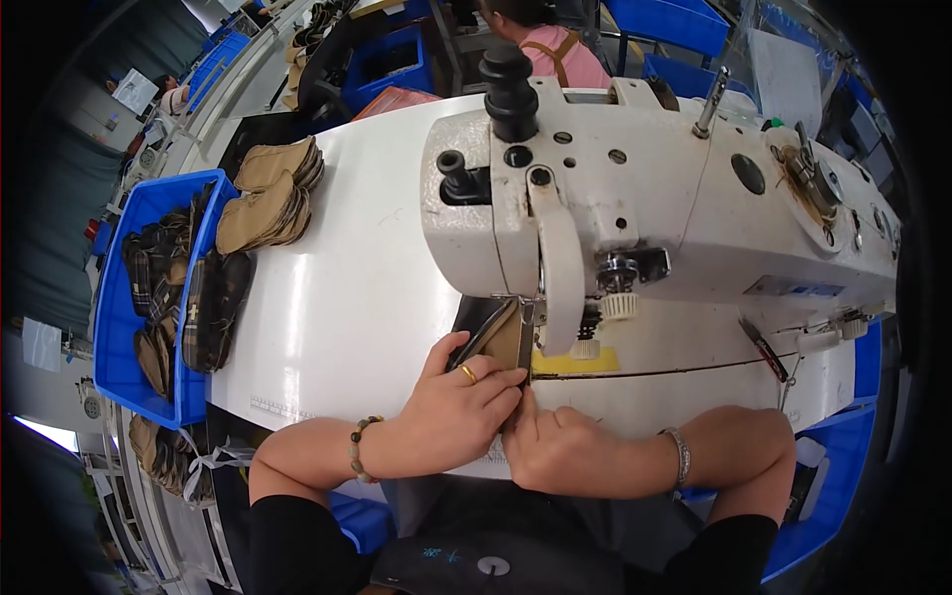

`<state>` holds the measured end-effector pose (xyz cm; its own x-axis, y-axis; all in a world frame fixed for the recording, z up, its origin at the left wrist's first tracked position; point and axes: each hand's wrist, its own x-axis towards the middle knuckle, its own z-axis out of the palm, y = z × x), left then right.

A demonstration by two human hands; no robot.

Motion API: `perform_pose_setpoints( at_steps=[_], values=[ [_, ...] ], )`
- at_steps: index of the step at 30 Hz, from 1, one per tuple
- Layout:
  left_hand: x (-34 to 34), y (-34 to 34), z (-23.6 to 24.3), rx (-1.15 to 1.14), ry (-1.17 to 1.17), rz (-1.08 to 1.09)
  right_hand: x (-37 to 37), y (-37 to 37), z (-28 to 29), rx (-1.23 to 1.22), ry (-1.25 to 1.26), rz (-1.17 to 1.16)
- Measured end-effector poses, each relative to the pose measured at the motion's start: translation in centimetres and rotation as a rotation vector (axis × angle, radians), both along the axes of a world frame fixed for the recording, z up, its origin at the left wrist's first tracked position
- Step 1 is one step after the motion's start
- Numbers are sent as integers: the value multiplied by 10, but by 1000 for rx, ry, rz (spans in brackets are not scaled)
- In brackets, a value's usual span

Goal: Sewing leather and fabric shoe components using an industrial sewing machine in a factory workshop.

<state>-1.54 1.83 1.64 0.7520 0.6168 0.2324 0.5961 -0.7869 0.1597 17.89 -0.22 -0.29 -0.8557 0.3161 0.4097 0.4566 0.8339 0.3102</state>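
Observation:
A tan fabric piece (505,342) with a dark edge lies under the needle area of a white sewing machine (595,178). Along its right side runs a narrow dark strip (526,342). My left hand (461,407), wearing a gold ring, grips the piece from the left, its fingertips at the strip. Just to the right, my right hand (560,446) is curled, with its index finger extended against the strip's near end; its other fingers are folded. Whatever lies beneath my fingers is hidden.
Left on the white table (337,327) are stacked tan fabric pieces (268,203). Beyond the edge, a blue bin (114,327) holds dark plaid pieces (208,307). Thread snips (764,349) lie right, by the machine. A person in pink (565,59) sits behind the machine.

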Motion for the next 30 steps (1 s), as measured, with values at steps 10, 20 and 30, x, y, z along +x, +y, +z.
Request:
perform_pose_setpoints(
  at_steps=[10,20,30],
  values=[
    [6,1,-2,31,-62,3,1,0,3,-97,3,54],
    [6,5,-8,11,-128,-1,1,-1,1,-120,-8,4],
    [10,33,-14,25,-169,74,3,23,-8,-39,4,-85]
  ],
)
